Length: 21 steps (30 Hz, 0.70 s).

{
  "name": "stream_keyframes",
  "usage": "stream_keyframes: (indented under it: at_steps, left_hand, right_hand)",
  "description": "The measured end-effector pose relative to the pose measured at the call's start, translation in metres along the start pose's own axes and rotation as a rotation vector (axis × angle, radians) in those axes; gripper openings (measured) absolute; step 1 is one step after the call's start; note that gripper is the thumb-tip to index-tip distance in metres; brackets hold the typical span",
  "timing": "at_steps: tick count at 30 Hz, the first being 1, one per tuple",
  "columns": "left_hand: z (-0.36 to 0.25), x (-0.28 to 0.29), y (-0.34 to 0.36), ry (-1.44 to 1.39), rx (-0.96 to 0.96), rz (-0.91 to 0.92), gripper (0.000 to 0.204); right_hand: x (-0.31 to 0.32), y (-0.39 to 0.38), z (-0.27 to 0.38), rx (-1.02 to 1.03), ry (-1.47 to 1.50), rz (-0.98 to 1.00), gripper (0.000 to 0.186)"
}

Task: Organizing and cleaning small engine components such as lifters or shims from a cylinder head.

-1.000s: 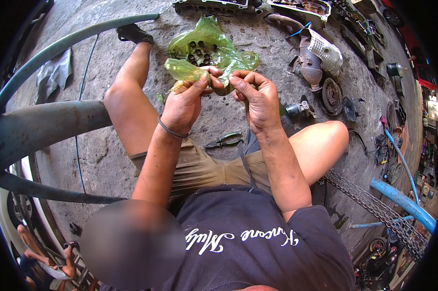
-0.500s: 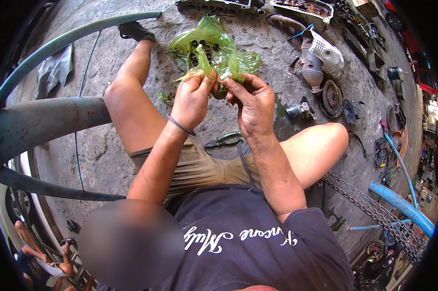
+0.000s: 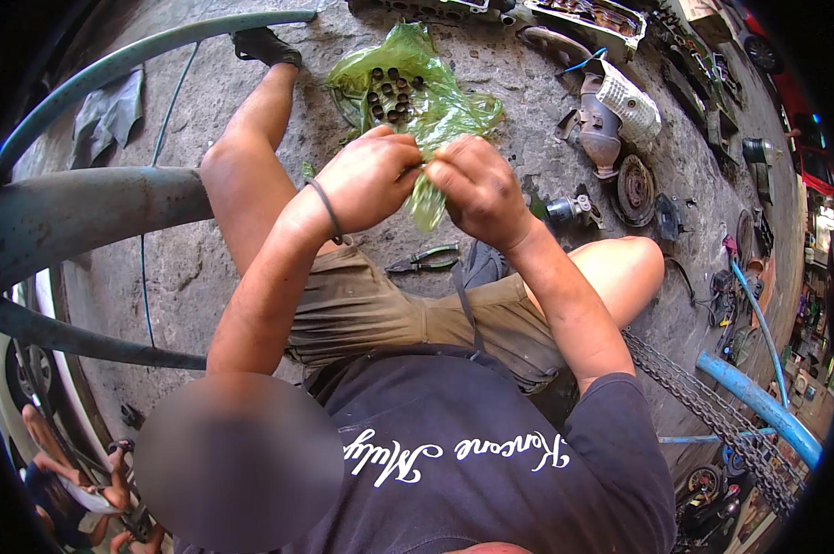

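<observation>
A translucent green plastic bag [image 3: 454,106] lies on the rough ground, with several small dark, round metal pieces [image 3: 386,90] on it or inside it; which, I cannot tell. My left hand [image 3: 369,178] pinches the gathered near end of this bag. Close beside it, my right hand [image 3: 481,189] grips the same twisted part, fingers closed. A loose tail of plastic hangs down between both hands. Nearer to me, a pair of pliers [image 3: 423,260] with dark handles rests on the ground, touched by neither hand.
To the right lie a rusty metal canister with a pale shield [image 3: 629,102], a round rusty disc [image 3: 636,189] and a small metal motor-like part [image 3: 572,212]. A thick grey-blue pipe frame [image 3: 94,222] stands at left; chains [image 3: 712,415] hang at lower right.
Both hands have moved nearer to me and drawn together, pulling the bag's end into a twisted neck. A plastic tail now hangs below them, and the round pieces show more fully.
</observation>
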<state>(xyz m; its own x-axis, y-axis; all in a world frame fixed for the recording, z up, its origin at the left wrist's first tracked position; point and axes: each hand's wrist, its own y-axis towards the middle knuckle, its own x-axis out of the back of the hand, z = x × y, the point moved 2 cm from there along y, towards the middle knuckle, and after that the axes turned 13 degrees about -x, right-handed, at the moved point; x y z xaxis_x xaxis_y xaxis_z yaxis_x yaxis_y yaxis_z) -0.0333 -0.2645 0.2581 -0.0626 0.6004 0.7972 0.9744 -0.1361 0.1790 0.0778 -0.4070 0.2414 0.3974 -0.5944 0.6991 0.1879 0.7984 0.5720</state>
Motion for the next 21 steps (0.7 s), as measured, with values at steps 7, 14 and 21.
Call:
stream_keyframes:
  at_steps: [7, 14, 21]
  left_hand:
    - [0.0, -0.016, -0.002, -0.21, 0.247, -0.295, 0.017]
    - [-0.008, -0.008, 0.005, 0.031, -0.013, -0.252, 0.011]
    - [-0.008, -0.013, -0.001, -0.057, 0.166, -0.298, 0.011]
  right_hand:
    - [-0.002, -0.004, -0.002, -0.364, 0.168, -0.146, 0.017]
    - [-0.012, -0.011, -0.007, -0.276, 0.163, -0.086, 0.018]
    - [-0.029, -0.013, 0.003, -1.126, 0.931, -0.179, 0.017]
